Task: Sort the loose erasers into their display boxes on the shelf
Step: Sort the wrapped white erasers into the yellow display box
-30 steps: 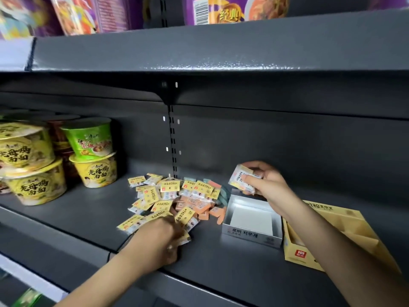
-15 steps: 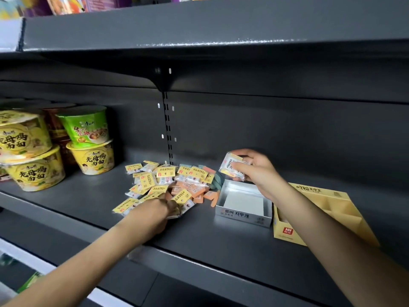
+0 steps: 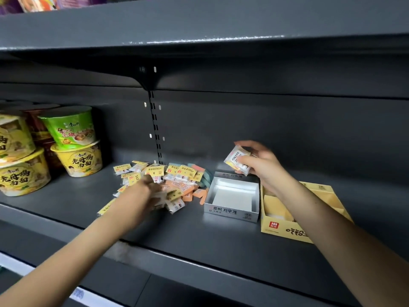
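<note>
A heap of loose erasers (image 3: 174, 177) lies on the dark shelf: several in clear packets with yellow labels, some bare orange and teal ones at its right. My left hand (image 3: 143, 193) is down in the front of the heap, blurred, its fingers around packets there. My right hand (image 3: 263, 167) holds a small stack of yellow-labelled eraser packets (image 3: 238, 160) just above the back edge of the silver display box (image 3: 231, 212), whose white inside is bare. The yellow display box (image 3: 285, 229) with dividers stands right of it, partly behind my right forearm.
Stacked instant noodle bowls (image 3: 76, 160) in yellow and green stand at the left of the shelf. An upper shelf (image 3: 199, 25) overhangs closely. The shelf's front lip (image 3: 199, 260) runs below my forearms. Bare shelf lies in front of the boxes.
My left hand has pushed further into the heap and closed on packets. My right hand with its stack has stayed above the silver box; the camera has moved closer.
</note>
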The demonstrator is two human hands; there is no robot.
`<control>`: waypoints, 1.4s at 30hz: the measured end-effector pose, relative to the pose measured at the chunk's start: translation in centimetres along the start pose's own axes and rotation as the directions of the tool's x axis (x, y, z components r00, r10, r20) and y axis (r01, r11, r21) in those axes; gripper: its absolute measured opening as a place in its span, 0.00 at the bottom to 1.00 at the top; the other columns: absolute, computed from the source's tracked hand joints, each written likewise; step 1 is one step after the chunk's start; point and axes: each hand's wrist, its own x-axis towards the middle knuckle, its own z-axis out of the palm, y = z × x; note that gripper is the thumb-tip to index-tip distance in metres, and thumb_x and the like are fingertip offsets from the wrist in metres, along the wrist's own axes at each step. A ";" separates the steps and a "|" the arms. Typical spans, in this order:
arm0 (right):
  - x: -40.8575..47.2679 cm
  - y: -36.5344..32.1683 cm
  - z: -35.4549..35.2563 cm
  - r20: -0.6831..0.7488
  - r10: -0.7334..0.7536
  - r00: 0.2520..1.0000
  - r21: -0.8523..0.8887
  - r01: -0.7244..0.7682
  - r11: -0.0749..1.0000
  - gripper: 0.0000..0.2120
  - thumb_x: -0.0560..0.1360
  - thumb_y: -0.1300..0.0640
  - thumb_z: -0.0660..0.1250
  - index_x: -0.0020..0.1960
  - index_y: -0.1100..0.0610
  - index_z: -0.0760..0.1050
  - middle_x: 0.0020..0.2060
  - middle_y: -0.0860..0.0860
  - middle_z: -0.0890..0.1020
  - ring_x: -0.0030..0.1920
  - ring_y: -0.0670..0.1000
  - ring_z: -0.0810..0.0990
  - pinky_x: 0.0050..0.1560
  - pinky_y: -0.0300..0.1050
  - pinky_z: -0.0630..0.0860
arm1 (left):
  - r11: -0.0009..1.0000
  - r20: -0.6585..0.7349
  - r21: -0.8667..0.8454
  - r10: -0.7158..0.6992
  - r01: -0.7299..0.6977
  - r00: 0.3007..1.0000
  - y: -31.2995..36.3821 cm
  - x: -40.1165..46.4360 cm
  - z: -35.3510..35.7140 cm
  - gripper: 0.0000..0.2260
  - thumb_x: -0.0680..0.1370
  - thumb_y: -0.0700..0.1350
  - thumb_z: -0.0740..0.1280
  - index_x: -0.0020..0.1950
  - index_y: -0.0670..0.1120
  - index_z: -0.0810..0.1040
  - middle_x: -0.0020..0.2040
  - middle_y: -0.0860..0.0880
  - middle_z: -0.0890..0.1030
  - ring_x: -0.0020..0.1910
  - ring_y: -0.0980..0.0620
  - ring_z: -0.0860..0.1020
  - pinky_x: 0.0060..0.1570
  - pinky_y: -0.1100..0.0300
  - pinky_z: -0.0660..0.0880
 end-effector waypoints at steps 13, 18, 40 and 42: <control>-2.5 0.7 -8.2 -0.208 -0.018 0.978 -0.168 -0.018 0.986 0.13 0.73 0.68 0.67 0.47 0.50 0.79 0.48 0.53 0.81 0.47 0.53 0.81 0.43 0.44 0.78 | 0.864 -0.008 -0.457 0.234 -0.212 0.972 11.6 10.3 -3.1 0.01 0.75 0.41 0.67 0.46 0.45 0.77 0.42 0.45 0.82 0.40 0.49 0.79 0.42 0.57 0.75; -3.8 0.8 -10.8 -0.308 0.006 0.951 -0.172 -0.062 0.983 0.11 0.74 0.70 0.66 0.49 0.57 0.79 0.40 0.52 0.81 0.40 0.50 0.80 0.38 0.42 0.77 | 0.781 0.048 -0.579 0.318 -0.233 0.947 17.6 13.3 -0.2 0.03 0.76 0.40 0.65 0.48 0.45 0.77 0.42 0.49 0.80 0.41 0.52 0.76 0.41 0.64 0.70; -4.0 3.5 -12.5 -0.162 -0.030 0.986 -0.792 -0.112 0.600 0.07 0.69 0.61 0.74 0.42 0.51 0.80 0.39 0.43 0.79 0.41 0.43 0.78 0.39 0.36 0.73 | 0.872 0.152 -0.393 0.376 -0.293 0.914 21.8 15.5 4.9 0.08 0.72 0.35 0.66 0.40 0.48 0.77 0.41 0.49 0.83 0.44 0.51 0.80 0.47 0.58 0.76; -3.9 3.6 -12.5 -0.158 -0.070 0.985 -0.852 -0.100 0.514 0.06 0.68 0.58 0.75 0.41 0.50 0.79 0.36 0.42 0.80 0.40 0.43 0.78 0.45 0.40 0.74 | 0.878 0.150 -0.382 0.365 -0.287 0.919 22.1 15.5 4.9 0.07 0.72 0.35 0.66 0.42 0.47 0.79 0.41 0.50 0.84 0.43 0.54 0.81 0.45 0.62 0.74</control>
